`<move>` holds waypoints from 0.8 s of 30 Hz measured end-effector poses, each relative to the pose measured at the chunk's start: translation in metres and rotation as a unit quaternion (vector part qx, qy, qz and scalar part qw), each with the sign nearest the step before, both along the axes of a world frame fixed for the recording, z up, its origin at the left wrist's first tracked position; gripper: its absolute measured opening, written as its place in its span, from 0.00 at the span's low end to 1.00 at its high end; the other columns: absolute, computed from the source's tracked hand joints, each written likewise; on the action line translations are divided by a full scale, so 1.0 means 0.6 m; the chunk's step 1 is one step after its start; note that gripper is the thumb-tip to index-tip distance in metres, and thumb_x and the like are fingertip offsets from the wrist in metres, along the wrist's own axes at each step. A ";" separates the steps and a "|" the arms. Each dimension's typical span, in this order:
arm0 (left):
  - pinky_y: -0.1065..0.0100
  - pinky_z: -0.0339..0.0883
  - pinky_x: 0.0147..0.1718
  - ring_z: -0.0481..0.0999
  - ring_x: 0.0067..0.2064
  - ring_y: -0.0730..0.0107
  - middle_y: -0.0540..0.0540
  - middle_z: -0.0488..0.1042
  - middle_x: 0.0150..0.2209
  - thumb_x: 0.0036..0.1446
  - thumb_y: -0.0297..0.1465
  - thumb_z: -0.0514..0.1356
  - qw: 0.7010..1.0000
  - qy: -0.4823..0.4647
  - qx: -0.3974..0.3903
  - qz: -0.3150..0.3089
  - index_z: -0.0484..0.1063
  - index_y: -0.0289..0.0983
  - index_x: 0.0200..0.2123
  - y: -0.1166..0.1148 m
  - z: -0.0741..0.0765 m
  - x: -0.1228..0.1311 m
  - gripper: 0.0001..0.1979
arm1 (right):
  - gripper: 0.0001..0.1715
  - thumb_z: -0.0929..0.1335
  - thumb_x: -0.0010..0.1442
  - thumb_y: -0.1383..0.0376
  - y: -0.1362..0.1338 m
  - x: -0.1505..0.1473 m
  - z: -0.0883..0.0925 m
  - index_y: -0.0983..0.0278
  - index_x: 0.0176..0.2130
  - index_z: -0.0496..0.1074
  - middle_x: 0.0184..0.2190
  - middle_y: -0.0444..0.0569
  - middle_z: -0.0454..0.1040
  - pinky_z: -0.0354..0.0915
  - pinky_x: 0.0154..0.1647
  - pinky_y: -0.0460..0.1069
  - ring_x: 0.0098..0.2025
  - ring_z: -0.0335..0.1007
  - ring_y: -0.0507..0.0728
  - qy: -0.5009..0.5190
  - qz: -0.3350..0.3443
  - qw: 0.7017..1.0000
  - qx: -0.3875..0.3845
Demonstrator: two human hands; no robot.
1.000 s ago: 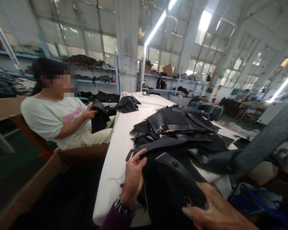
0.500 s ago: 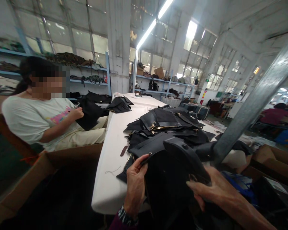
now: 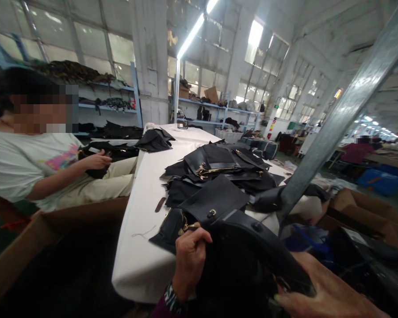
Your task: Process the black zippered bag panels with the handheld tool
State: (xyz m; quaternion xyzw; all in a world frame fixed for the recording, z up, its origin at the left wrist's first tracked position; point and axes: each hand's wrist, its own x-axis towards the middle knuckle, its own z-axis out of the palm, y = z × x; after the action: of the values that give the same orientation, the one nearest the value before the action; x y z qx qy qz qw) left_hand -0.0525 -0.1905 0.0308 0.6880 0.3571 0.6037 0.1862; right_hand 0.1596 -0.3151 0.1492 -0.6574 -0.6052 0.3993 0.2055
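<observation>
My left hand (image 3: 190, 263) grips the near side of a black leather bag (image 3: 239, 260), and my right hand (image 3: 321, 296) holds its curved edge at the lower right. Much of the bag's body is in shadow, and its lower part runs out of view. Just beyond my left hand, a black leather flap with a small metal buckle (image 3: 214, 198) lies on the white-covered table (image 3: 135, 260). Past it spreads a heap of black leather bag pieces with gold-coloured zips (image 3: 215, 165). A thin brown strip (image 3: 159, 204) lies on the table near the heap.
A seated co-worker (image 3: 36, 163) at the left handles a black leather piece (image 3: 111, 152). A steel pole (image 3: 338, 132) slants across the right side, above cardboard boxes (image 3: 361, 212). Shelves with goods line the far wall, and another person works far right.
The view has swung right, shifting the scene left. The bag has turned in my hands, its curved edge dropping toward my right hand. More of the flap and buckle now shows beyond it.
</observation>
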 end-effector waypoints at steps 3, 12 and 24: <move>0.76 0.62 0.28 0.70 0.23 0.77 0.55 0.70 0.19 0.52 0.19 0.51 1.000 0.017 0.020 0.002 0.70 0.38 0.20 -0.002 0.005 0.006 0.15 | 0.18 0.70 0.53 0.58 0.011 -0.008 -0.005 0.63 0.43 0.72 0.35 0.47 0.74 0.64 0.27 0.45 0.33 0.70 0.56 0.016 0.021 0.999 -0.025; 0.77 0.63 0.32 0.73 0.26 0.77 0.55 0.70 0.20 0.54 0.19 0.52 0.999 0.044 0.028 0.011 0.70 0.38 0.21 -0.014 -0.016 0.020 0.15 | 0.22 0.67 0.55 0.49 0.050 0.017 -0.017 0.66 0.28 0.68 0.14 0.43 0.69 0.58 0.20 0.44 0.17 0.63 0.51 0.090 0.048 0.995 0.014; 0.77 0.60 0.28 0.69 0.24 0.78 0.55 0.68 0.20 0.54 0.19 0.52 0.999 0.047 0.010 0.013 0.70 0.38 0.21 -0.042 -0.026 0.050 0.15 | 0.16 0.68 0.55 0.55 0.038 0.028 -0.051 0.66 0.31 0.68 0.17 0.41 0.67 0.56 0.18 0.43 0.18 0.62 0.50 0.083 0.079 0.993 -0.029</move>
State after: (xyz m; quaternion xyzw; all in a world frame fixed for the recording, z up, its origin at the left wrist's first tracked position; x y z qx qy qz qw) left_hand -0.0227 -0.2159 0.0150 0.7124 0.3685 0.5769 0.1545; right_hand 0.1761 -0.2925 0.1187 -0.5776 -0.6241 0.4851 0.2040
